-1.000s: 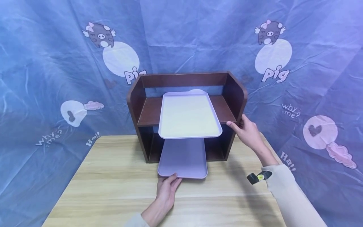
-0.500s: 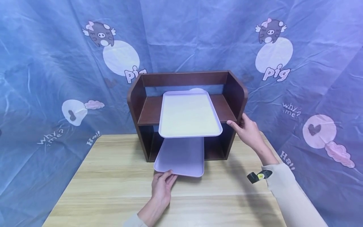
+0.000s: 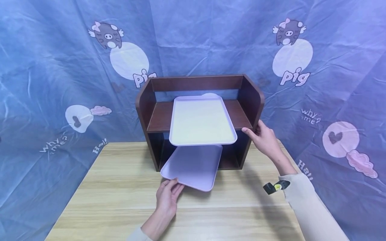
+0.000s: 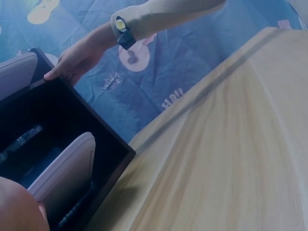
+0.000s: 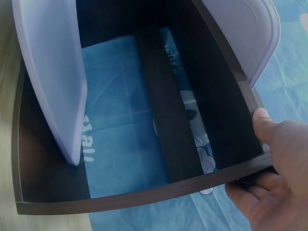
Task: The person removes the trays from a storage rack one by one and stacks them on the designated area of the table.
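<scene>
A dark brown two-tier wooden shelf (image 3: 156, 117) stands on the table. My left hand (image 3: 167, 197) pinches the near left part of the front edge of a lilac tray (image 3: 193, 167), thumb on top and fingers beneath. This tray sits askew, its back part inside the lower compartment and its front sticking out. With my right hand (image 3: 265, 140) I grip the shelf's right side panel, thumb at the front edge of the middle board. In the right wrist view the fingers (image 5: 243, 197) lie outside the panel. Another pale tray (image 3: 202, 120) rests on the middle board, overhanging its front.
The light wood table (image 3: 120, 197) extends in front of the shelf and to both sides. A blue printed cloth (image 3: 187, 36) hangs behind and at the sides. A dark band with a small device (image 3: 275, 187) is on the right wrist.
My left hand has moved left, swinging the lower tray's front left corner left and slightly back so the tray is turned askew. The right hand keeps its hold on the shelf.
</scene>
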`<state>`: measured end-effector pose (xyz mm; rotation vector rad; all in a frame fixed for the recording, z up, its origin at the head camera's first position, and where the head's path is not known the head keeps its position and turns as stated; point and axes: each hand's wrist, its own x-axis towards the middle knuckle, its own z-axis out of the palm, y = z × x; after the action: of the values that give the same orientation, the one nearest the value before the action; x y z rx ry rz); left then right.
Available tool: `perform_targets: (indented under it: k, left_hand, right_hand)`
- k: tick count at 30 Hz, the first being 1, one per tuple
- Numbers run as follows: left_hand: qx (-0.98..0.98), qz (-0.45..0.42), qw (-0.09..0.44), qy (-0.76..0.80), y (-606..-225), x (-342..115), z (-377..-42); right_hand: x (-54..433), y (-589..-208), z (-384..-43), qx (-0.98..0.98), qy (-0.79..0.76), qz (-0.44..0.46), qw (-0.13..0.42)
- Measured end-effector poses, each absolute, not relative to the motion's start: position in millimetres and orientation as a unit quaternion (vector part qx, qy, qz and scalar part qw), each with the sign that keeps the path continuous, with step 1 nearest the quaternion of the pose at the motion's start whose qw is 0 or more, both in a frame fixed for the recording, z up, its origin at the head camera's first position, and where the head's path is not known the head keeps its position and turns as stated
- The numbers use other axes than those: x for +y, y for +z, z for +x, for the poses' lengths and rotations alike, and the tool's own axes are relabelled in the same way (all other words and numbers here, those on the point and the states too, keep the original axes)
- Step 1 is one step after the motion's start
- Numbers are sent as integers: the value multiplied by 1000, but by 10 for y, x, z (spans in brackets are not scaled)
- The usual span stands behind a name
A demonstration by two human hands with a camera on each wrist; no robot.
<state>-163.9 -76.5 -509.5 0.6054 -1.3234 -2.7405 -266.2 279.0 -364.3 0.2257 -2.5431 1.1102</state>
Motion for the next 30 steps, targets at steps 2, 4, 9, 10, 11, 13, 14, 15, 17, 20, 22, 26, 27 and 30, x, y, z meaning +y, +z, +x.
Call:
perform_targets:
  k: [2, 4, 9, 10, 11, 13, 14, 15, 17, 20, 22, 26, 27, 30]
  left_hand:
    - [-425, 193, 18, -884, -5093, -778, -1638]
    - [-425, 190, 15, -885, -5085, -792, -1637]
    - [-414, 173, 7, -893, -5079, -838, -1655]
    - [-414, 171, 7, -894, -5078, -848, -1664]
    - [-415, 169, 7, -894, -5076, -859, -1674]
    - [-418, 166, 10, -893, -5069, -886, -1695]
    - [-421, 166, 13, -892, -5061, -898, -1706]
    - [-421, 166, 15, -892, -5053, -913, -1717]
    - [-421, 166, 21, -892, -5033, -947, -1739]
    - [-419, 165, 23, -893, -5005, -997, -1771]
    - [-422, 163, 21, -891, -4991, -1029, -1795]
    - [-433, 160, 24, -887, -4984, -1098, -1854]
    - [-436, 160, 26, -885, -4983, -1118, -1868]
    - [-445, 160, 30, -880, -4979, -1175, -1907]
  right_hand:
    - [2789, -3643, -2661, -899, 392, 80, 178]
    - [2788, -3643, -2660, -899, 392, 80, 177]
    - [2784, -3645, -2662, -899, 393, 80, 177]
    - [2784, -3645, -2662, -899, 392, 80, 178]
    - [2784, -3646, -2664, -899, 392, 79, 178]
    - [2786, -3648, -2665, -900, 390, 79, 179]
    - [2787, -3648, -2665, -900, 390, 79, 179]
    - [2788, -3649, -2666, -900, 390, 79, 180]
    - [2787, -3652, -2669, -899, 390, 81, 181]
    - [2787, -3658, -2673, -899, 390, 82, 182]
    - [2788, -3663, -2675, -899, 389, 82, 182]
    - [2792, -3669, -2676, -899, 391, 82, 180]
    - [2792, -3669, -2676, -898, 392, 82, 180]
    - [2791, -3663, -2673, -898, 393, 82, 180]
